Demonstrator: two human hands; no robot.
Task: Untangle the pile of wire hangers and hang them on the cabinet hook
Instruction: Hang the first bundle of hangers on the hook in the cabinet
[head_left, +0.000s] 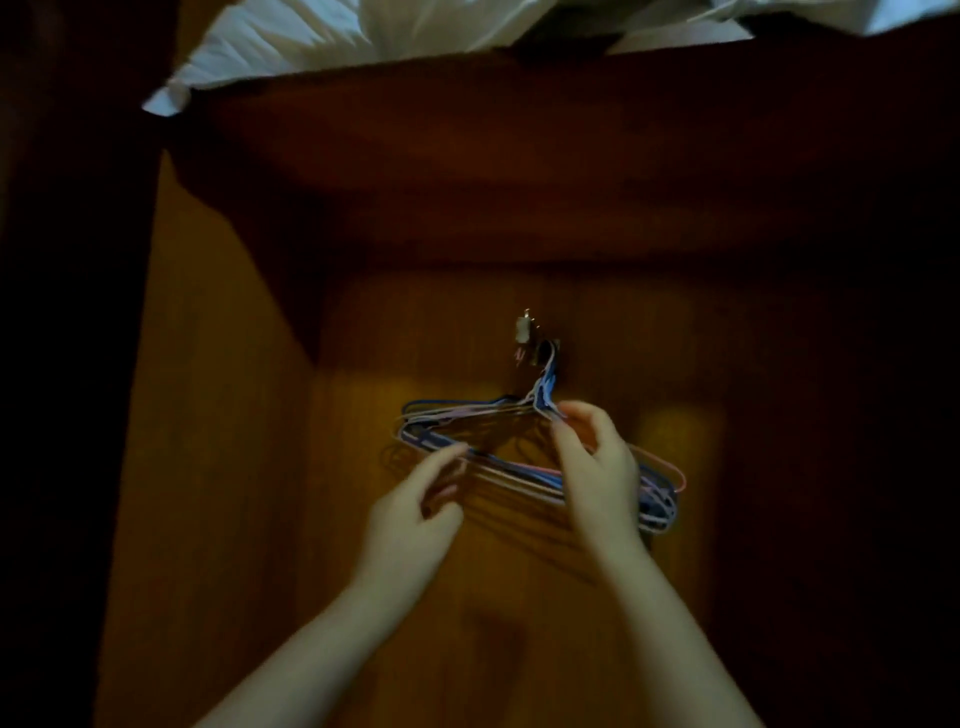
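Observation:
Several wire hangers (498, 465) in blue, pink and white hang as a bunch from a small metal hook (540, 353) on the wooden cabinet door. The bunch is tilted, its right end lower. My right hand (597, 467) is in front of the bunch, thumb and fingertips near the wires just below the necks; whether they pinch a wire is unclear in the blur. My left hand (415, 514) hovers at the lower left with relaxed, slightly curled fingers, its fingertips close to the bottom bars and holding nothing.
The wooden cabinet door (260, 519) fills the view, with a darker overhanging wooden top (519, 156) above it. White crumpled fabric (337, 41) lies on that top. A small metal latch (523, 327) sits just above the hook. The left and right sides are dark.

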